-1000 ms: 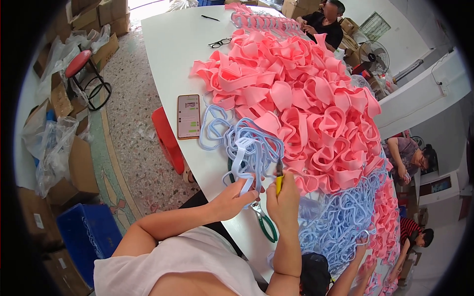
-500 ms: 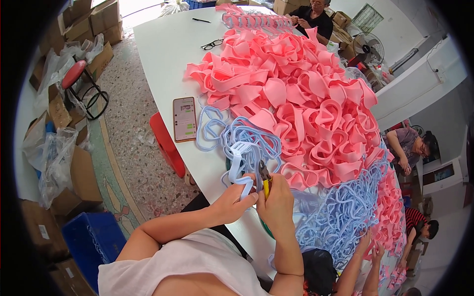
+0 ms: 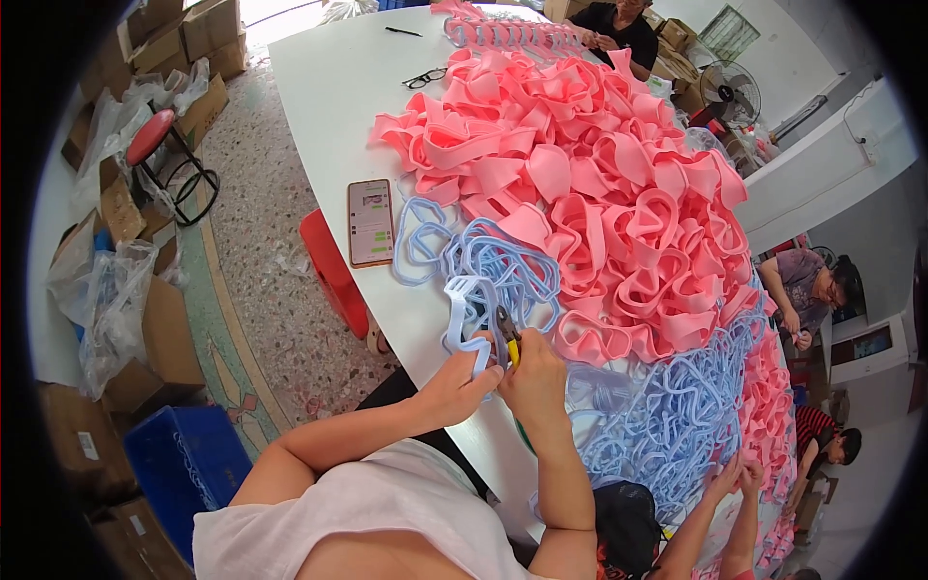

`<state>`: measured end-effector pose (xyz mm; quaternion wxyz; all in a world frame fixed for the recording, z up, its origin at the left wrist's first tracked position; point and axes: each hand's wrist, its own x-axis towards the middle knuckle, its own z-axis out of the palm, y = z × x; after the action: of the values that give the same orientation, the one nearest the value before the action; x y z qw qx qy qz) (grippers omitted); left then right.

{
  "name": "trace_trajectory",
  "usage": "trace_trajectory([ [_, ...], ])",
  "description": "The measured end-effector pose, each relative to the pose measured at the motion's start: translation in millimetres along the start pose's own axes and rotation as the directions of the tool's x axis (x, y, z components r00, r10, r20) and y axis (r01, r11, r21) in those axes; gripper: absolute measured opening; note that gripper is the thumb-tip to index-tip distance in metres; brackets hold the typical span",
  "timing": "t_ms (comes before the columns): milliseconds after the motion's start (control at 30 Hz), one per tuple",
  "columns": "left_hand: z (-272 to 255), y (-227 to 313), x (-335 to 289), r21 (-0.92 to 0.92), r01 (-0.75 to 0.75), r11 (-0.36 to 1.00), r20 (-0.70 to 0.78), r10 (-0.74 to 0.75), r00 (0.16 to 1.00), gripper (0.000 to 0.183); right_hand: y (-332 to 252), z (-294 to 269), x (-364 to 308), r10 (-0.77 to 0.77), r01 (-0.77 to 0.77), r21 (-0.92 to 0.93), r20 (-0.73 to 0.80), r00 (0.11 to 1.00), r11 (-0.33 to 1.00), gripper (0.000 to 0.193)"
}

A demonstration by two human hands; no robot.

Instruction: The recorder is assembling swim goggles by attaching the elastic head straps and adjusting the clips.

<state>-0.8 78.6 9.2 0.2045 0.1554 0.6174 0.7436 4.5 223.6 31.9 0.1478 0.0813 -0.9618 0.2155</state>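
Observation:
My left hand (image 3: pixel 456 389) is closed on a light blue rubbery strip (image 3: pixel 456 314) that bends up and away from the fingers. Closed around a pair of cutting pliers (image 3: pixel 511 340) with yellow handles and dark jaws, my right hand (image 3: pixel 536 375) sits right beside it. The jaws point away from me, close to the blue strip; whether they touch it I cannot tell. Just beyond both hands lies a loose heap of similar light blue loops (image 3: pixel 503 253) on the white table (image 3: pixel 324 106). My fingertips partly hide the held part of the strip.
A large pile of pink curved pieces (image 3: pixel 580 184) covers the table's middle. More tangled blue strips (image 3: pixel 667 416) lie to the right, near a co-worker's hands (image 3: pixel 735 476). A phone (image 3: pixel 370 222) and glasses (image 3: pixel 423 77) lie at left. A red stool (image 3: pixel 333 275) stands against the table's left edge.
The view has shifted slightly. The pliers' jaws now tilt more to the left, and the held blue strip has turned a little. Both hands keep their grip.

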Motion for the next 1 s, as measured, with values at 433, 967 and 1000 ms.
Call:
trace_trajectory([
  [433,-3.2,-11.4,-1.9,-0.189,0.098,0.977,-0.026,-0.105,0.994,0.030,14.1,13.6,-4.8,0.069,-0.077,0.145,0.061,0.996,0.986,0.023],
  [967,-10.1,35.5,94.9,-0.782,0.470,0.410,0.397,-0.253,0.882,0.087,79.0,-69.0,-41.1,0.483,-0.458,0.165,-0.177,0.858,0.874,0.018],
  [1000,-10.8,31.4,91.0,-0.774,0.482,0.411,0.412,-0.251,0.876,0.087,87.0,-73.9,-45.1,0.490,-0.466,0.152,-0.229,0.841,0.872,0.019],
])
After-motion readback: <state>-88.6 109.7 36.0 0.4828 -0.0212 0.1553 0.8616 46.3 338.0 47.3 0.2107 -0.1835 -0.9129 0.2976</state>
